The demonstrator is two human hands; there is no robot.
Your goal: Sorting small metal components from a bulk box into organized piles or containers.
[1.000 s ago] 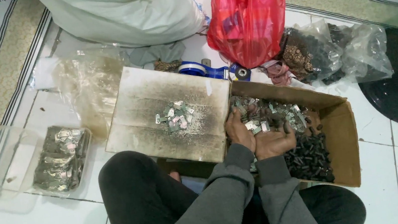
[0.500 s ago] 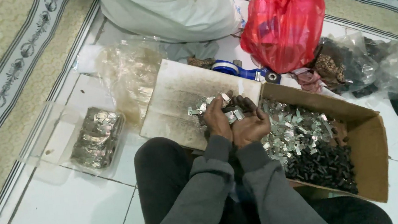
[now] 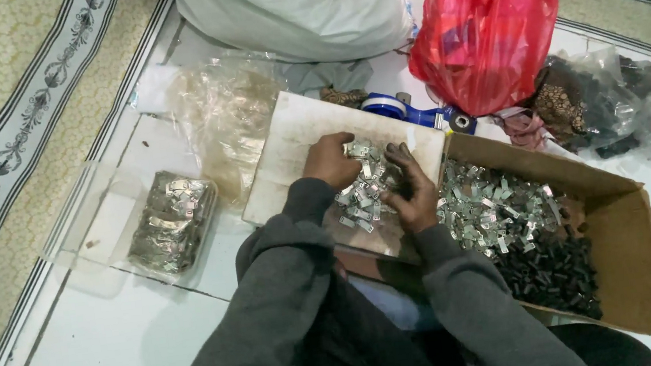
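A pale cardboard flap (image 3: 293,139) lies open in front of me with a heap of small silvery metal clips (image 3: 360,197) on it. My left hand (image 3: 329,160) rests on the left side of the heap, fingers curled over the clips. My right hand (image 3: 410,191) sits on the right side, fingertips in the pile. Whether either hand grips a clip is hidden. The brown cardboard box (image 3: 627,235) at the right holds more silvery clips (image 3: 488,213) and small black parts (image 3: 550,273).
A clear plastic bag packed with clips (image 3: 173,221) lies on the white tile at the left. An empty crumpled clear bag (image 3: 222,117), a white sack (image 3: 302,8), a red plastic bag (image 3: 484,35), a blue tool (image 3: 406,111) and dark bags (image 3: 593,102) ring the flap. Patterned carpet (image 3: 10,106) borders the tiles.
My hands carried a handful of clips from the box leftward to the flap, and now spread apart over a bigger heap there. The view has shifted to the left.
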